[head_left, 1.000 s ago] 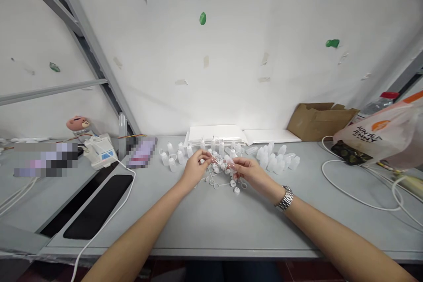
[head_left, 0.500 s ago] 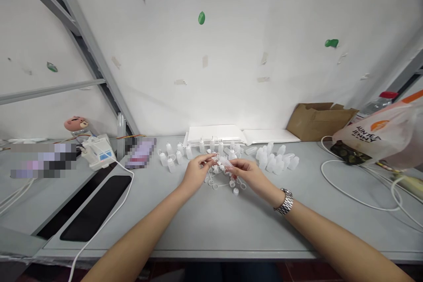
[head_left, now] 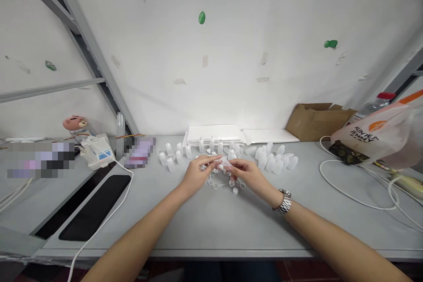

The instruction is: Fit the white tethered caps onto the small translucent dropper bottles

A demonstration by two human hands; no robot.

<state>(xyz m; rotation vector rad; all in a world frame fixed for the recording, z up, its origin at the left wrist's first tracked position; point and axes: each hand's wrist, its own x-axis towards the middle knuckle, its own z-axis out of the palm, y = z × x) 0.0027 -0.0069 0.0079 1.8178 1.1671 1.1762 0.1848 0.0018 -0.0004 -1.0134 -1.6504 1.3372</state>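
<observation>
A small translucent squeeze bottle [head_left: 226, 162] lies tilted between the fingers of my right hand [head_left: 246, 172], its top end toward the left. My left hand [head_left: 198, 172] pinches at that end, its fingertips closed around a small white cap that they mostly hide. Below both hands is a loose pile of white caps with ring straps [head_left: 215, 186]. One separate cap [head_left: 235, 191] rests in front of the pile. Several capped bottles [head_left: 171, 165] stand upright to the left and behind my hands. To the right lies a cluster of uncapped bottles [head_left: 271, 163].
White sheets [head_left: 211, 132] are stacked against the wall. A cardboard box [head_left: 317, 121], a plastic bag [head_left: 373, 134] and a white cable [head_left: 343, 205] occupy the right. At left are a black pad [head_left: 95, 207], a blurred phone-like item [head_left: 140, 152] and a white power adapter [head_left: 98, 152].
My left fingers have moved slightly right and down, closing over the bottle's top end, and the cap between them is now mostly covered. My right hand has stayed nearly still.
</observation>
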